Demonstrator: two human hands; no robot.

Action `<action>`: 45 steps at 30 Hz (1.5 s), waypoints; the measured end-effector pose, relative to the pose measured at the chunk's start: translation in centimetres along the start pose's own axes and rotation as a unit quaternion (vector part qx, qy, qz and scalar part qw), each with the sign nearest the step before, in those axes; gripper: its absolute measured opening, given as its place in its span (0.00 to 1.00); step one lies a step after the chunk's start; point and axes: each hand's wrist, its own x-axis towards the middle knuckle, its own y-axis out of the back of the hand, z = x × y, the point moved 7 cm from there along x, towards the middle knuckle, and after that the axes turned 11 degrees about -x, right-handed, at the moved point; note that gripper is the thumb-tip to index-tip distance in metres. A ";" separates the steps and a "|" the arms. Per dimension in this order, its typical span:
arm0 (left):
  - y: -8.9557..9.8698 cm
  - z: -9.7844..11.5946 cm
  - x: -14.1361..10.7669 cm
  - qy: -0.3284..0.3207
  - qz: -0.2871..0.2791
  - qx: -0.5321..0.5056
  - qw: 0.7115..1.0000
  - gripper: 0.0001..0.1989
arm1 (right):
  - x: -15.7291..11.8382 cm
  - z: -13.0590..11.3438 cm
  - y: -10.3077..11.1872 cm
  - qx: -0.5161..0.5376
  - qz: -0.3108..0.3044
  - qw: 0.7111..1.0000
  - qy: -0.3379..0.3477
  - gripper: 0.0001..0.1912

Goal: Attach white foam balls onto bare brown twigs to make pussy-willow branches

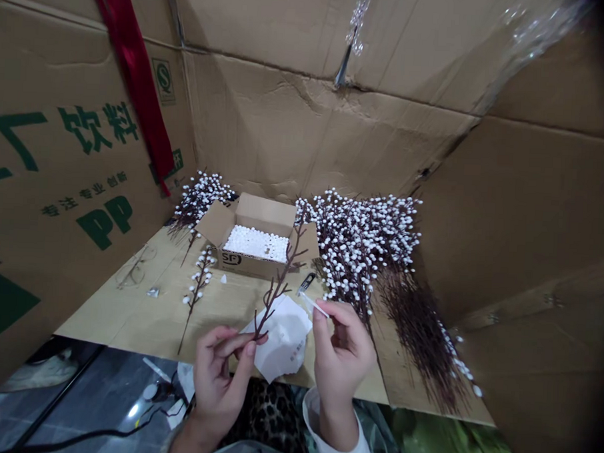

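Observation:
Between the thumb and fingers of my left hand [224,370] is the lower end of a bare brown artificial branch [278,287], tilted up to the right. My right hand [344,348] pinches a thin white stick [312,304], its tip pointing up-left near the branch. Below the branch lies a white sheet of paper [282,349]. Behind it stands an open cardboard box [257,267] of small white foam balls [256,242]. A small dark-and-silver object [307,282], its kind unclear, rests by the box.
White-tipped branches [364,236] are heaped at the back right, with a smaller bunch [203,199] back left. One finished-looking sprig [197,289] lies left. Bare brown stems [422,332] are piled right. Tall cardboard walls [306,130] surround the work surface; a red ribbon [138,79] hangs left.

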 end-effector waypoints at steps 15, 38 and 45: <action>0.8 -0.4 -0.1 -0.002 0.016 0.009 1.000 0.13 | 0.8 -2.8 0.2 -0.023 0.030 0.989 0.144 0.18; 0.4 -0.3 0.4 0.006 0.021 -0.013 1.000 0.10 | 1.1 -2.8 0.2 -0.065 0.027 0.980 0.188 0.18; 0.3 -0.3 0.3 0.008 0.015 -0.013 1.000 0.10 | 2.7 -2.2 0.1 -0.061 0.087 0.983 0.147 0.18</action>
